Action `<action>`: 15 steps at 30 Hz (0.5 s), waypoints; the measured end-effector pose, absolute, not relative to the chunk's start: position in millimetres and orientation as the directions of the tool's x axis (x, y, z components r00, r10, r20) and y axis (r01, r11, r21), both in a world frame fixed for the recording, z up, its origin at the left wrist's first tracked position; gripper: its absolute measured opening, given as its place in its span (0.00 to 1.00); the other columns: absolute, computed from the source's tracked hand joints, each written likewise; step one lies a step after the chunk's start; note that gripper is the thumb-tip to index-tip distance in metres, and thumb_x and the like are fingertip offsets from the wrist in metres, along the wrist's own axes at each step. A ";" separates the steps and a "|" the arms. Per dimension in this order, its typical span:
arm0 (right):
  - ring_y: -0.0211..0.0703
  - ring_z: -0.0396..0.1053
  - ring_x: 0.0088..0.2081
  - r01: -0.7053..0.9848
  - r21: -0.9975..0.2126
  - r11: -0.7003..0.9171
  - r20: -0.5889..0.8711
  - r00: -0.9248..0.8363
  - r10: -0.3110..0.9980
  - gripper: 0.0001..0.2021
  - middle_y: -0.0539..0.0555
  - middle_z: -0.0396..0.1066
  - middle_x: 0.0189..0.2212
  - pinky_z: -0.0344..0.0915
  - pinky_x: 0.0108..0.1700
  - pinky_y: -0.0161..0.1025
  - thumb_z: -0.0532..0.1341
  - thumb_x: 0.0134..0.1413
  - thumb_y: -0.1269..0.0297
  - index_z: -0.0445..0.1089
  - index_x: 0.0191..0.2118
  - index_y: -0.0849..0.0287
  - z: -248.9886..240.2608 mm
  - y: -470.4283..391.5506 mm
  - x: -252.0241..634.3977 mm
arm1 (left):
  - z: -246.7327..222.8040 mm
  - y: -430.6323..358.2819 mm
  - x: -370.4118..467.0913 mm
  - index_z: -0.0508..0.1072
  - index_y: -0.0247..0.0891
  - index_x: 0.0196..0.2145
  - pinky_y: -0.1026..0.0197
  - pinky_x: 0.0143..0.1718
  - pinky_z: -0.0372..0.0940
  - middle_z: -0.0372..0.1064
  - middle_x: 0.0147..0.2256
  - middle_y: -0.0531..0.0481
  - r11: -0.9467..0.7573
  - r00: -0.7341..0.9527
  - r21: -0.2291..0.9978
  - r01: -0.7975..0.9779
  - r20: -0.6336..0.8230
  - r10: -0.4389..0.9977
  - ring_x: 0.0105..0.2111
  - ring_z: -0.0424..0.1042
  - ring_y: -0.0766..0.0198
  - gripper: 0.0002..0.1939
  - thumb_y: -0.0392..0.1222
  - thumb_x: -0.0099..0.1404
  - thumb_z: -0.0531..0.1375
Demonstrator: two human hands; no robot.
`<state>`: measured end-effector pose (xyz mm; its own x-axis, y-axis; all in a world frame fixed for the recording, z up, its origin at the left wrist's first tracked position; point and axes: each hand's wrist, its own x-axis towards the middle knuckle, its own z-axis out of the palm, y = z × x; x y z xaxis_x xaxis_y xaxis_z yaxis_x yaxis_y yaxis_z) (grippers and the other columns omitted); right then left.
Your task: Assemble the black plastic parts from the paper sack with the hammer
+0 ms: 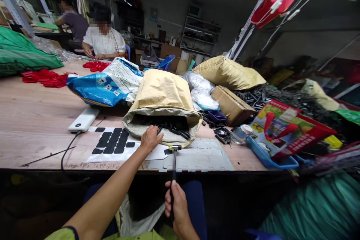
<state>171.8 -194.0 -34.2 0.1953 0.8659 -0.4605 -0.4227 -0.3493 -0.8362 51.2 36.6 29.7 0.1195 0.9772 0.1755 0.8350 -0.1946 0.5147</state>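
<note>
A yellow woven sack (pixel 163 88) lies on its side, its mouth facing me, with slim black parts (pixel 180 132) inside. My left hand (pixel 152 137) reaches to the lower lip of that mouth, thumb and fingers closed about one of the black parts. Low in front of the table edge, my right hand (pixel 178 204) is wrapped round the dark handle of a small hammer (pixel 174 163). The hammer stands head up, its yellow-tipped head just in front of the sack. Left of the sack, a white sheet (pixel 92 157) carries several black rounded-square stickers (pixel 115 140).
A white power bank (pixel 83 119) with a cable lies left, beside a blue-and-white bag (pixel 104 86). A flat grey plate (pixel 208 157) lies along the front edge. To the right are a cardboard box (pixel 232 105), a jar (pixel 242 134) and a blue tray (pixel 270 161). Two people sit behind.
</note>
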 end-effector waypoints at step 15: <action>0.27 0.50 0.14 -0.417 -0.839 -0.349 -0.458 0.197 0.867 0.32 0.41 0.57 0.17 0.50 0.14 0.27 0.64 0.45 0.30 0.68 0.38 0.58 -32.1 -192.0 171.0 | 3.3 0.1 12.9 0.73 0.41 0.42 0.58 0.45 0.64 0.73 0.40 0.48 -0.493 0.394 0.703 0.512 0.318 0.863 0.41 0.70 0.59 0.09 0.47 0.67 0.59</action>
<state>171.0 -192.0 -32.1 0.1965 0.8668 -0.4584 -0.4174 -0.3490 -0.8390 12.9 0.1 3.3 0.3935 0.8625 0.3181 0.5122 -0.4931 0.7032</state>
